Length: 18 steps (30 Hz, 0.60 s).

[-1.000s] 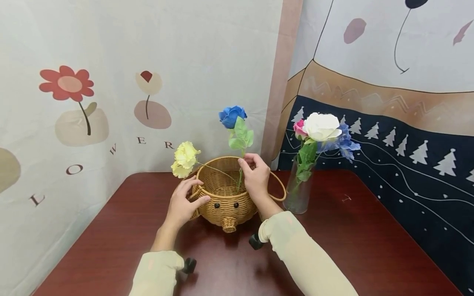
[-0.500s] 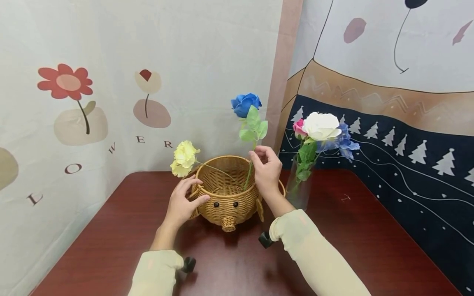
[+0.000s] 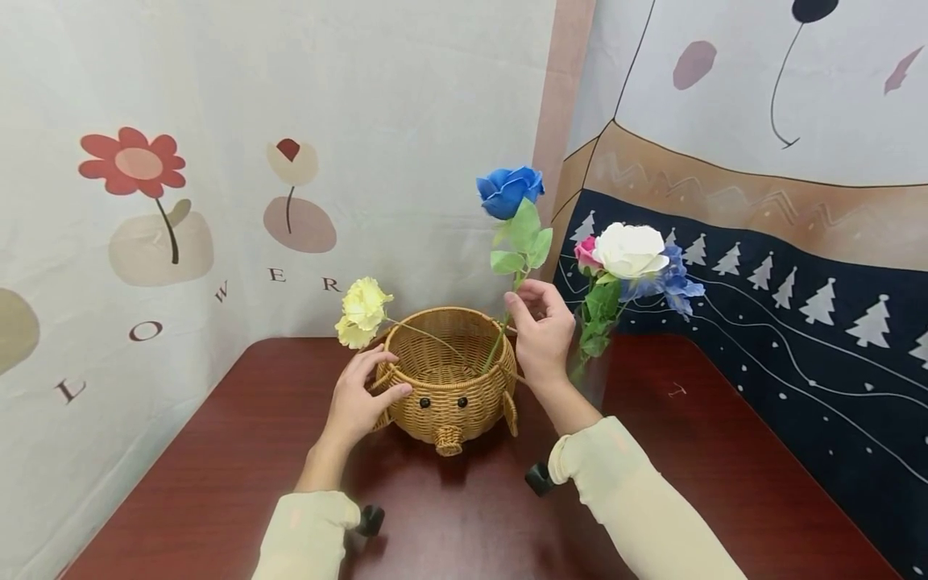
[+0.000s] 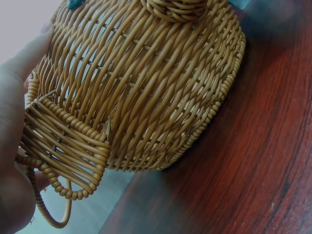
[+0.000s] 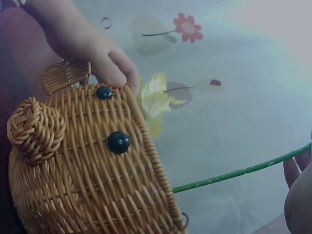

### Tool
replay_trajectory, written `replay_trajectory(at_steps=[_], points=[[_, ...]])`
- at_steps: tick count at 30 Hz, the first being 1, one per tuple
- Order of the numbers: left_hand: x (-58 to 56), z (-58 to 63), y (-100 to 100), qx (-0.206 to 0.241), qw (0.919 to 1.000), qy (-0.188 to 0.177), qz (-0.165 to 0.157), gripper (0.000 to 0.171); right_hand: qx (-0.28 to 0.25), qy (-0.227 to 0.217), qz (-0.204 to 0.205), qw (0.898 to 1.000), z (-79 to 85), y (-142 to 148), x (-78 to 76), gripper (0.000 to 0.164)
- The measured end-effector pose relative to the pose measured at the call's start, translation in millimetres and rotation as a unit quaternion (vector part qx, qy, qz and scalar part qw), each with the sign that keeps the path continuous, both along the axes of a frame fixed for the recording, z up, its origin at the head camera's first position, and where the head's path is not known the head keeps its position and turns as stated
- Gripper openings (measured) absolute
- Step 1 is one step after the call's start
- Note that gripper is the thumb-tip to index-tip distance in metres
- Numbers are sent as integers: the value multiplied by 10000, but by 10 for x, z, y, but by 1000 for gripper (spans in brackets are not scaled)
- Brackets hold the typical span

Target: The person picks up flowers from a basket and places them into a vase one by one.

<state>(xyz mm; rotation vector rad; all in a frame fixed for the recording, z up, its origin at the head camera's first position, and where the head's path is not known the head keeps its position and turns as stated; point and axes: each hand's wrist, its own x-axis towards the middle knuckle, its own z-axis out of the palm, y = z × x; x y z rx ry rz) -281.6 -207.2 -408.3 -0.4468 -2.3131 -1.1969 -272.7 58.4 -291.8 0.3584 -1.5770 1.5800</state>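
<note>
In the head view, my right hand (image 3: pixel 545 334) pinches the green stem of a blue rose (image 3: pixel 511 192) between thumb and fingers. Its lower stem slants down into a wicker basket (image 3: pixel 416 419) with a pig face, leaning at the right side of the rim. My left hand (image 3: pixel 357 395) grips the basket's left rim, thumb on the outside near one black eye. A yellow carnation (image 3: pixel 362 312) leans out over the left rim, its stem running inside. The right wrist view shows the rose's stem (image 5: pixel 219 178) crossing the rim; its lower end is hidden by the basket wall.
Behind my right hand, a clear glass vase (image 3: pixel 596 383) stands at the right, partly covered. White (image 3: pixel 629 250), pink (image 3: pixel 585 252) and blue-violet flowers (image 3: pixel 677 282) stand in it. The dark red table (image 3: pixel 239 451) meets printed wall cloths at the back.
My right hand has moved right and slightly up, tilting the blue rose from the basket's middle toward its right side. My left hand, the basket and the carnation stay put.
</note>
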Motion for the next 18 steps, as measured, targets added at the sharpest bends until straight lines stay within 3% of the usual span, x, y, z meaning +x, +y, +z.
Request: replay_trajectory(at_steps=[9, 15, 18], points=[[-1, -2, -9, 29, 10000, 0, -27, 49, -468, 304, 297, 9980, 75, 115, 93, 21], [-15, -21, -15, 4, 10000, 28, -13, 49, -511, 285, 370, 9976, 80, 235, 160, 20], [-9, -14, -4, 15, 10000, 9, -5, 49, -546, 483, 391, 9966, 70, 306, 216, 19]])
